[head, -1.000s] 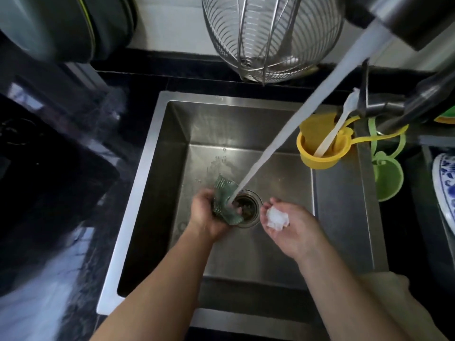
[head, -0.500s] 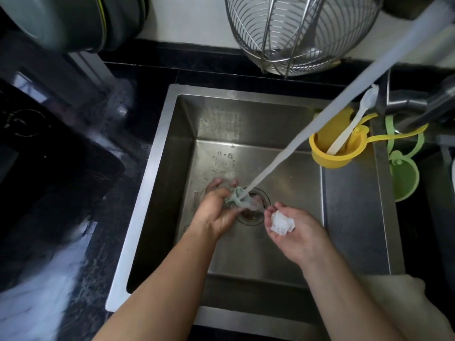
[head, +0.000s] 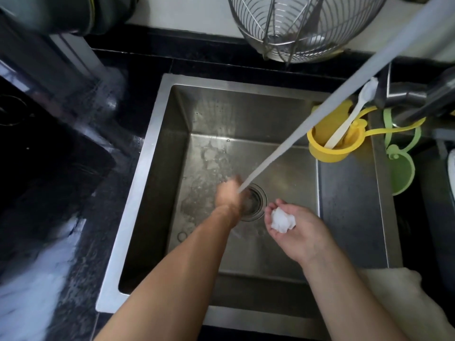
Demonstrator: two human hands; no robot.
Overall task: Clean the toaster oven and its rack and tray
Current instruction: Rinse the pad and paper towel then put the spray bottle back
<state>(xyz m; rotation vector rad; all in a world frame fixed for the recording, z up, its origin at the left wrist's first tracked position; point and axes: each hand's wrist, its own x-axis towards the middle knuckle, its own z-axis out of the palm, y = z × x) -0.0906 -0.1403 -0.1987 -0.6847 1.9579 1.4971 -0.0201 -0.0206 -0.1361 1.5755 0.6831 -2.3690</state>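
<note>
Two hands are over the sink (head: pixel 147 153), with water (head: pixel 307 124) running in a slanted stream toward the drain (head: pixel 257 201). The left hand (head: pixel 229 193) is under the stream and blurred, so I cannot tell whether it grips anything or how its fingers lie. The right hand (head: pixel 299 227) is cupped palm up beside the drain, its fingers curled round a crumpled white wad (head: pixel 282 220), apart from the water. The toaster oven, its rack and its tray are nowhere in view. The step looks like rinsing at the tap. To do it well, keep the left hand low in the stream so splash stays inside the sink, and keep the wad clear of the flow unless it is meant to be wetted.
</note>
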